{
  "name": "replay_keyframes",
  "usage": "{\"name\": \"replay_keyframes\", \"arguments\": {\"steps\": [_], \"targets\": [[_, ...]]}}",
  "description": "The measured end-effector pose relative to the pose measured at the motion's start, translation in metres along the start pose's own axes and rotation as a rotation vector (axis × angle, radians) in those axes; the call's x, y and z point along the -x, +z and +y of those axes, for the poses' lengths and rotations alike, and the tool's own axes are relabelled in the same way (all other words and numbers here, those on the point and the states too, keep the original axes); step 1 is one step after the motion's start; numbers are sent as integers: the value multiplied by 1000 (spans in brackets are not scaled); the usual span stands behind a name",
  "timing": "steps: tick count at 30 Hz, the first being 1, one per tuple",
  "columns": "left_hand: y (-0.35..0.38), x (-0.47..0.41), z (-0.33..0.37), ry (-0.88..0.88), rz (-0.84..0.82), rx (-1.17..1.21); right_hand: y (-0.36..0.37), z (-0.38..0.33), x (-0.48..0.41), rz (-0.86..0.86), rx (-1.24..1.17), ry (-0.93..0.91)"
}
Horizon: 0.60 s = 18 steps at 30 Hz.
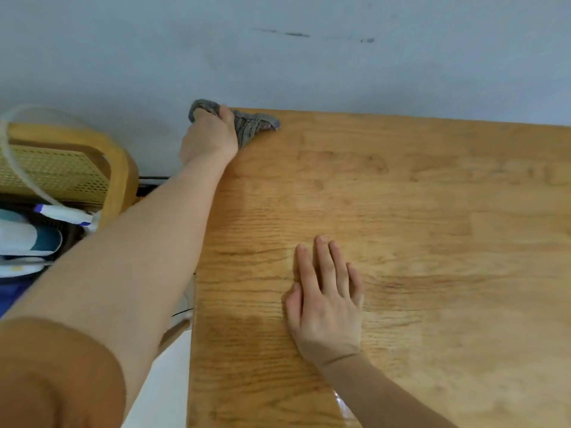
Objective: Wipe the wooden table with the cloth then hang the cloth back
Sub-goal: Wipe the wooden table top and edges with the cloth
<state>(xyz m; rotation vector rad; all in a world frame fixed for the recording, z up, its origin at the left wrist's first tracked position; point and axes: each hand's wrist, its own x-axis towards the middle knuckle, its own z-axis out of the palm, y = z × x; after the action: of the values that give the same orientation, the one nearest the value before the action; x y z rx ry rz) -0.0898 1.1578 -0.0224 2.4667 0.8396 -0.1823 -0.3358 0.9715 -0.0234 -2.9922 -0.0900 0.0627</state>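
pressing cloth (247, 126) on table (401, 227) far corner, seemingly against wall (278, 57).

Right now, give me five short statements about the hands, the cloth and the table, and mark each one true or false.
1. The left hand grips the cloth at the far left corner of the table. True.
2. The right hand lies flat on the table, fingers spread. True.
3. The cloth is bright red. False: it is grey with faint stripes.
4. Both hands hold the cloth. False: only the left hand does; the right hand is bare on the wood.
5. A chair with a woven back stands to the left of the table. True.
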Motion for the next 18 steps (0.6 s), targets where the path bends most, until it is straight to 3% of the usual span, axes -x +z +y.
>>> {"name": "replay_keyframes", "arguments": {"steps": [6,10,15,18], "targets": [[2,-7,7,114,33,-2,0,1,-1,-24,-14,2],[10,35,-19,319,58,-114,-3,2,3,-51,-36,-3],[17,97,-49,394,24,-362,-4,1,2,-63,-65,6],[27,145,-52,534,-3,-436,-5,2,4,-31,-134,18]]}}
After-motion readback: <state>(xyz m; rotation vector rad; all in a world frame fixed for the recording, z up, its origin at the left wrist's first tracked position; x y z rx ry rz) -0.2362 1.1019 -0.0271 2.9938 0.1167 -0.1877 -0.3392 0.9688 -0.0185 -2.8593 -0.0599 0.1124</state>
